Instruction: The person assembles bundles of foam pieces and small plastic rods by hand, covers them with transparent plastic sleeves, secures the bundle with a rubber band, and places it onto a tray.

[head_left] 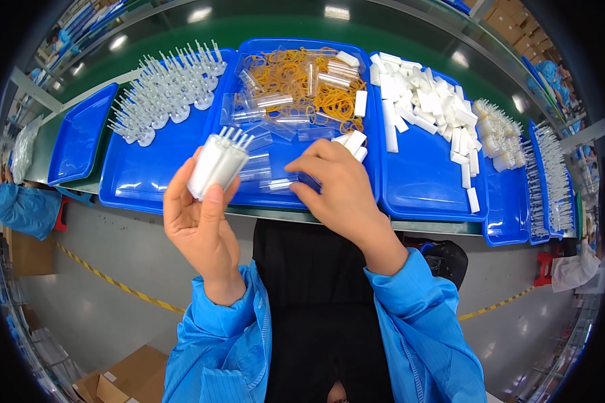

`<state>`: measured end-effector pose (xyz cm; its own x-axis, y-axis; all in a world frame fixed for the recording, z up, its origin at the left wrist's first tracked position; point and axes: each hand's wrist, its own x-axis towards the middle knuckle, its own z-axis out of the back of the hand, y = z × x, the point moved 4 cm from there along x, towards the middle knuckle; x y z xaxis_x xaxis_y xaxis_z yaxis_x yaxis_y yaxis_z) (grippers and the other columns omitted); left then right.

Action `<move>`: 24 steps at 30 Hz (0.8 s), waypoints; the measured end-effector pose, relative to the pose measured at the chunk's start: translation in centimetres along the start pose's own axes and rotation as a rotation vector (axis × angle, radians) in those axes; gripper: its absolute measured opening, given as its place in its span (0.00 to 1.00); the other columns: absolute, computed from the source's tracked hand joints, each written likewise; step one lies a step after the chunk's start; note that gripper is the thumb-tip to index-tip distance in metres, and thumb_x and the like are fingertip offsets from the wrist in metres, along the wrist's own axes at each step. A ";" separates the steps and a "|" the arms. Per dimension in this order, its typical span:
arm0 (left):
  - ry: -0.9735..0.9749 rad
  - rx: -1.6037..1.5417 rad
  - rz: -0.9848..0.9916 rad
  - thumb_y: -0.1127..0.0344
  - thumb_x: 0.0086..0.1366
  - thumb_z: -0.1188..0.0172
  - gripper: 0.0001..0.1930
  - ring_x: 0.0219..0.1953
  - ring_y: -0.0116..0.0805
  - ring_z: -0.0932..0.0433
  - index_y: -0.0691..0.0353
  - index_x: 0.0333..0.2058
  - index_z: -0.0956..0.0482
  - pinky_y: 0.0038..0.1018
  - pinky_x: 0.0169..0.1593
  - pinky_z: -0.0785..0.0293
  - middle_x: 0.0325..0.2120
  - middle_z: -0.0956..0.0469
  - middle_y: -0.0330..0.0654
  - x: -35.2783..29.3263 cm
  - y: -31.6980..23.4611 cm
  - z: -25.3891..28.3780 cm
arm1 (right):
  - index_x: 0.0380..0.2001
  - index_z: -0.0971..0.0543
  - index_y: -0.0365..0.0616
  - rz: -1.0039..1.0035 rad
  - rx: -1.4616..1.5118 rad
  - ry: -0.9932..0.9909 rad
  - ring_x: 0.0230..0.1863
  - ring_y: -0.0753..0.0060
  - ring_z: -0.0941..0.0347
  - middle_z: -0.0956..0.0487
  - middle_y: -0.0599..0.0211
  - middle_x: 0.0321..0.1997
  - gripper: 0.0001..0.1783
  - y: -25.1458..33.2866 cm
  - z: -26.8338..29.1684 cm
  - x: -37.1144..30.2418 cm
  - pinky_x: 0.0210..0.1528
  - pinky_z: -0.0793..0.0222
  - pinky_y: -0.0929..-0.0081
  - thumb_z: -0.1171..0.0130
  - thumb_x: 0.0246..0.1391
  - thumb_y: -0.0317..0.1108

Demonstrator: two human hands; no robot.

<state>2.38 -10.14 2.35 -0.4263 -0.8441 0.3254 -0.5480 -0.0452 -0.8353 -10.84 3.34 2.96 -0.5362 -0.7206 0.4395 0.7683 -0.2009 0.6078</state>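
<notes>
Nearest, below the middle blue tray point(296, 198): left hand point(198, 225) raised, fingers curled tight around a bundle of white tubes point(216, 164), tips upward. Right hand point(336, 188) over the tray's near edge, fingertips pinched on a clear plastic sleeve point(279, 183). Farther in the tray: yellow rubber bands point(296, 77). Right of it, white rectangular blocks point(423, 101); left, white tipped pieces point(171, 87)

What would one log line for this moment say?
left hand: holds white tube bundle | right hand: on clear sleeves | blue tray
</notes>
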 end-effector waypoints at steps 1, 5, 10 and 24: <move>0.033 0.003 0.014 0.79 0.63 0.42 0.20 0.54 0.48 0.24 0.69 0.54 0.29 0.37 0.50 0.18 0.56 0.29 0.58 -0.1 0.0 -0.1 | 0.32 0.17 0.44 -0.011 -0.096 0.089 0.40 0.60 0.29 0.27 0.65 0.36 0.11 0.1 -0.7 0.5 0.41 0.32 0.65 0.32 0.41 0.27; 0.164 -0.030 0.028 0.75 0.67 0.46 0.16 0.55 0.53 0.25 0.69 0.54 0.28 0.39 0.48 0.17 0.55 0.30 0.59 -0.5 -0.1 -0.1 | 0.29 0.19 0.44 0.073 -0.168 0.085 0.40 0.58 0.30 0.28 0.65 0.34 0.10 -0.2 -0.5 1.5 0.43 0.34 0.62 0.31 0.38 0.27; 0.200 0.041 -0.040 0.75 0.67 0.45 0.04 0.53 0.51 0.24 0.67 0.38 0.23 0.42 0.51 0.20 0.53 0.28 0.60 -1.3 1.1 0.3 | 0.38 0.24 0.44 -0.081 0.233 -0.053 0.48 0.57 0.26 0.21 0.64 0.43 0.16 -2.6 2.9 -0.1 0.53 0.37 0.67 0.35 0.44 0.24; 0.486 0.279 -0.232 0.82 0.51 0.30 0.09 0.53 0.45 0.24 0.67 0.31 0.19 0.35 0.53 0.25 0.46 0.25 0.52 -4.3 0.6 -5.5 | 0.39 0.25 0.41 -0.055 0.892 -0.105 0.59 0.58 0.32 0.23 0.52 0.54 0.15 -1.4 5.6 -4.6 0.64 0.42 0.61 0.35 0.46 0.27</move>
<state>-0.13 -3.59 2.87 -0.6342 -0.4578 0.6231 -0.4848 -0.3924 -0.7817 -11.41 10.64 3.86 -0.6268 -0.6523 0.4261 0.2067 0.3881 0.8981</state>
